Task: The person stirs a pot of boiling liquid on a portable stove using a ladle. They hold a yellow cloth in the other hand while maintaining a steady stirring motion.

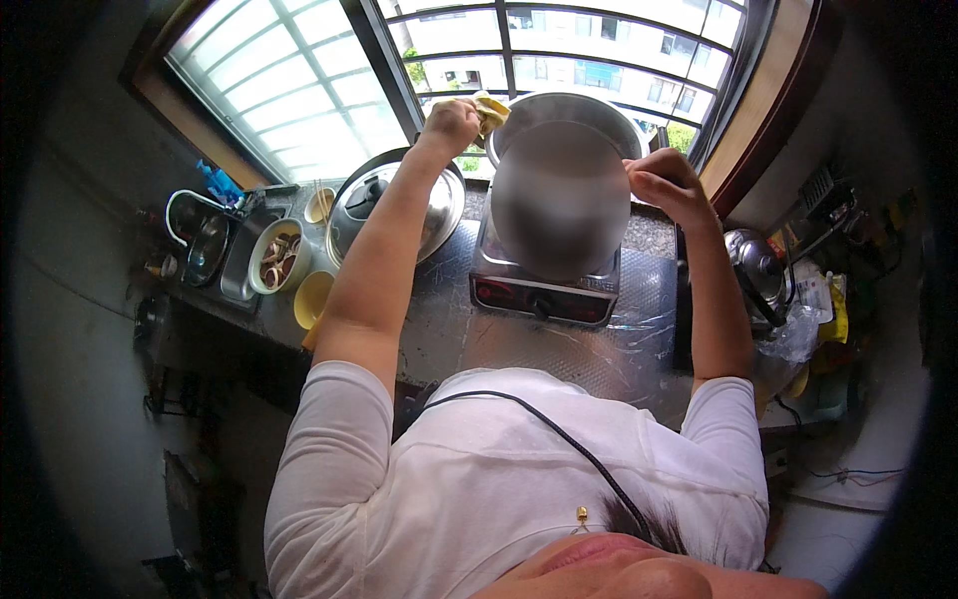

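Observation:
Above a tabletop gas stove (542,299) a large metal pot (636,123) is seen tilted, its blurred outer base towards me or a blurred round part in front of it; I cannot tell which. My left hand (451,127) grips a yellow cloth (492,112) at the pot's left rim. At the pot's right side is my right hand (664,183), fingers curled; whether it holds the pot's edge is unclear. Left of the stove, behind my left forearm, lies a round metal lid (441,213) with a black knob.
On the left stand a bowl of sliced food (280,262), a yellow bowl (313,299), a small bowl with chopsticks (320,204) and a sink (241,277) with a curved faucet. A metal kettle (754,262) and plastic bags (793,333) are at the right. A barred window (503,45) rises behind the counter.

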Demonstrator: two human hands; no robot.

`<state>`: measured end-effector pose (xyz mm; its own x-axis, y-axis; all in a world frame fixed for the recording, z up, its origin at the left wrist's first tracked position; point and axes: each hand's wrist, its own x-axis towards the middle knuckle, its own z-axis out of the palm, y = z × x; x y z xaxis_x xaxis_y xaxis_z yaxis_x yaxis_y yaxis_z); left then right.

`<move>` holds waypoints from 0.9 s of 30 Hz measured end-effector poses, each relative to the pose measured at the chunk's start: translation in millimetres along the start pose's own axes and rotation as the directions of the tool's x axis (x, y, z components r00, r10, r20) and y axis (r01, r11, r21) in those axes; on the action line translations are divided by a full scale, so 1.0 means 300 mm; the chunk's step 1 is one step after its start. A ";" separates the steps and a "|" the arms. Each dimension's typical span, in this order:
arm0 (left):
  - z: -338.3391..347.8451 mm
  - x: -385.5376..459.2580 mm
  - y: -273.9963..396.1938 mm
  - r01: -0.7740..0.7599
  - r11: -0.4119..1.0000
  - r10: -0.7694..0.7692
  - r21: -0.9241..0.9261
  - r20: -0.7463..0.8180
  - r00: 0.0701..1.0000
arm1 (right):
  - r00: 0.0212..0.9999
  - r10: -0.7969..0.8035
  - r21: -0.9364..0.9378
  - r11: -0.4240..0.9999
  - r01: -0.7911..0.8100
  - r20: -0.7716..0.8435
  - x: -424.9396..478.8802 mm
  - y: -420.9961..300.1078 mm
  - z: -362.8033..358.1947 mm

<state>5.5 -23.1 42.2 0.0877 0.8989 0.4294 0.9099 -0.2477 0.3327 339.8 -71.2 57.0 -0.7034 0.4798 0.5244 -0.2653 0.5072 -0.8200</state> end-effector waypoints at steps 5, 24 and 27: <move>-0.002 -0.004 -0.002 -0.039 0.999 0.038 0.025 0.018 0.999 | 0.996 -0.017 -0.226 0.974 -0.003 -0.086 -0.030 -0.040 -0.072; 0.006 -0.004 -0.005 -0.064 0.998 0.064 0.018 0.011 0.998 | 0.997 -0.069 0.019 0.997 0.068 0.025 -0.021 -0.021 -0.073; 0.002 -0.009 0.010 -0.016 1.000 0.017 -0.002 0.019 1.000 | 0.991 -0.043 -0.193 0.981 0.018 -0.128 -0.044 -0.035 -0.089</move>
<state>8.4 -26.2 41.5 0.1105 0.9015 0.4184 0.9077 -0.2630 0.3269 369.5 -63.8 64.7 -0.6008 0.5455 0.5843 -0.1456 0.6440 -0.7510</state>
